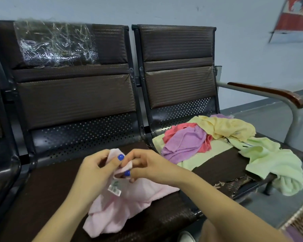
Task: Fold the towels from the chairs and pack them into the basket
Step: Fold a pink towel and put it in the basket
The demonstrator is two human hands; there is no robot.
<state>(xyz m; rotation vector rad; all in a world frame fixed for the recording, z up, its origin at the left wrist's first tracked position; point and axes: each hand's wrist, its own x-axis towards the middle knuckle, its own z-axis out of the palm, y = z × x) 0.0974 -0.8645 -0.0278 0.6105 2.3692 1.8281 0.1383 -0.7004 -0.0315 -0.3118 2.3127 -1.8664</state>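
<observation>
No words, brands or numbers can be read anywhere. The one label in view is a small white tag (114,188) sewn to the pink towel (129,203), just below the hands; it carries a small green mark and some dark print, too blurred to make out. A red, white and blue poster (295,16) on the wall at upper right shows no legible lettering.

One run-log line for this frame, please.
stage: folding | left hand, right hand: pinching pink towel | pile: unfolded on chair
</observation>
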